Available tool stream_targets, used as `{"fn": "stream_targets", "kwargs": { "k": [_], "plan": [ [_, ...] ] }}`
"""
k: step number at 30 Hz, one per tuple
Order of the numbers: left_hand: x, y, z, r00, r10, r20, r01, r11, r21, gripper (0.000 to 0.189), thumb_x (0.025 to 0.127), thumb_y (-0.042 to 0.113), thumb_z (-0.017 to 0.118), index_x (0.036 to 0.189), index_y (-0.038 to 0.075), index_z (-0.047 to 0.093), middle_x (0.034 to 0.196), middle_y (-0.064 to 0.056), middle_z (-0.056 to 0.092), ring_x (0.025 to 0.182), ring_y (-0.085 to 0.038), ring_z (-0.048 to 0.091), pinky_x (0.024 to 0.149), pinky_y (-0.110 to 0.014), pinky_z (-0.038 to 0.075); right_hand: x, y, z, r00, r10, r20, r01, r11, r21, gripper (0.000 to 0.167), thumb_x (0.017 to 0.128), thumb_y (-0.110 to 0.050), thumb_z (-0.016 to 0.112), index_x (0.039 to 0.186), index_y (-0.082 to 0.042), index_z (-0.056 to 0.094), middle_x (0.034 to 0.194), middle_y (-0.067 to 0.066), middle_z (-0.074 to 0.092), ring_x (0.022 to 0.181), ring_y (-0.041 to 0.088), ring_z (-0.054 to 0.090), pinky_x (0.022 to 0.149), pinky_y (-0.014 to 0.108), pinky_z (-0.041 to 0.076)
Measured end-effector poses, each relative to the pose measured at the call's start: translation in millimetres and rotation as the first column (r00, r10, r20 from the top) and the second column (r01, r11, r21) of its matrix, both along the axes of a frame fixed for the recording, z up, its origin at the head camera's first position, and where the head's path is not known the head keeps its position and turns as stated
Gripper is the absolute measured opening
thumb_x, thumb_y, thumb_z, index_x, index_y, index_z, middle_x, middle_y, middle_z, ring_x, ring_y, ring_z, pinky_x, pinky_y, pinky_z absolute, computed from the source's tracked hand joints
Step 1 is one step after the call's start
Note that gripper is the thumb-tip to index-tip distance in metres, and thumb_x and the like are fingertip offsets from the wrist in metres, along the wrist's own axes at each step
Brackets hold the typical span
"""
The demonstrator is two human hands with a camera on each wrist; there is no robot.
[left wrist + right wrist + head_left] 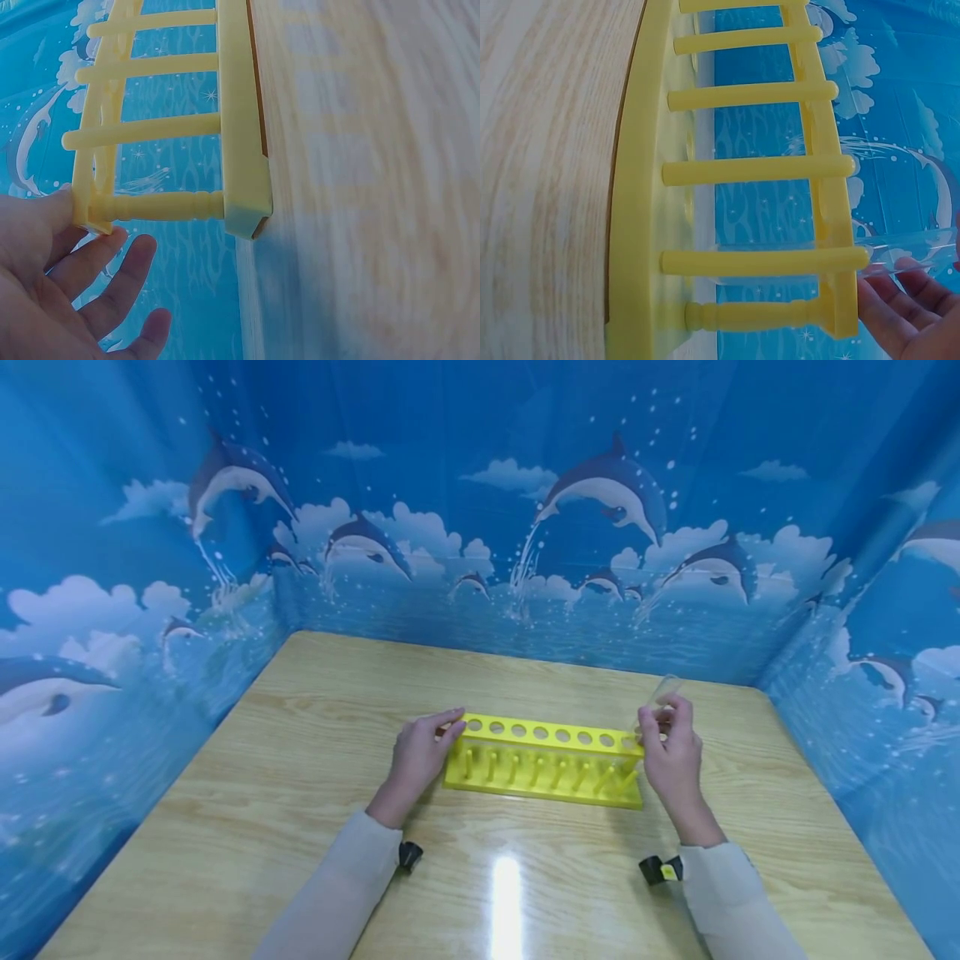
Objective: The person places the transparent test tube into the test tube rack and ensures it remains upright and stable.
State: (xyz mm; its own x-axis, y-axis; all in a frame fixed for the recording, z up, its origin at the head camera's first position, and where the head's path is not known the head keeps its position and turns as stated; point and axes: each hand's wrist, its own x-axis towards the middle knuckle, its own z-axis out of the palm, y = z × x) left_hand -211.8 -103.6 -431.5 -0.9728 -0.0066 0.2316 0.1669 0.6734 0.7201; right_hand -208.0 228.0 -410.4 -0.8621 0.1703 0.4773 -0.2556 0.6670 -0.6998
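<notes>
A yellow test tube rack [551, 743] lies across the table, with a row of round holes along its upper bar and upright pegs on its base. My left hand [418, 752] pinches the left end of that upper bar between thumb and index finger, the other fingers spread below it. At the opposite end, my right hand [673, 762] holds a clear test tube [662, 689] between thumb and fingers. In the right wrist view the test tube [922, 247] passes through the end hole, its lower part behind the last peg. Some right fingertips are at the bar's end.
Wood-grain table [315, 710] lies under the rack, with a bright light reflection in front. Blue curtains [450, 443] printed with dolphins enclose its back and sides. A small black device [409, 856] sits at the left wrist, another black device [662, 869] at the right.
</notes>
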Motion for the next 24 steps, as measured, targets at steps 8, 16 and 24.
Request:
{"fn": "stream_targets", "kwargs": {
  "k": [8,16,24],
  "plan": [
    [-0.4,-0.3,0.3,1.0,0.0,0.015,0.0,1.0,-0.006,0.033,0.095,0.03,0.063,0.127,0.021,0.065,0.121,-0.004,0.068,0.09,-0.019,0.069,0.055,-0.026,0.047,1.3,-1.1,2.4,1.0,-0.002,0.028,0.001,1.0,0.002,0.035,0.104,-0.035,0.045,0.127,-0.009,0.04,0.102,0.017,0.061,0.09,0.029,0.062,0.067,0.003,0.04],
    [0.0,-0.6,-0.6,1.0,-0.011,0.008,0.011,1.0,-0.008,0.034,0.095,0.028,0.063,0.127,0.017,0.065,0.123,-0.004,0.067,0.093,-0.021,0.069,0.062,-0.029,0.052,1.8,-1.6,2.3,0.998,-0.017,0.062,0.015,0.999,0.03,0.037,0.105,-0.035,0.041,0.13,-0.008,0.038,0.105,0.019,0.061,0.094,0.032,0.062,0.076,0.033,0.054],
    [-0.1,-0.4,-0.9,1.0,-0.002,0.015,0.002,1.0,-0.002,0.034,0.095,0.029,0.063,0.127,0.019,0.065,0.124,-0.002,0.067,0.094,-0.02,0.068,0.067,-0.033,0.055,0.7,-0.3,-0.5,0.996,0.006,0.09,-0.009,1.0,0.027,0.04,0.104,-0.038,0.041,0.13,-0.007,0.037,0.109,0.022,0.06,0.1,0.037,0.06,0.083,0.054,0.053]
  ]
}}
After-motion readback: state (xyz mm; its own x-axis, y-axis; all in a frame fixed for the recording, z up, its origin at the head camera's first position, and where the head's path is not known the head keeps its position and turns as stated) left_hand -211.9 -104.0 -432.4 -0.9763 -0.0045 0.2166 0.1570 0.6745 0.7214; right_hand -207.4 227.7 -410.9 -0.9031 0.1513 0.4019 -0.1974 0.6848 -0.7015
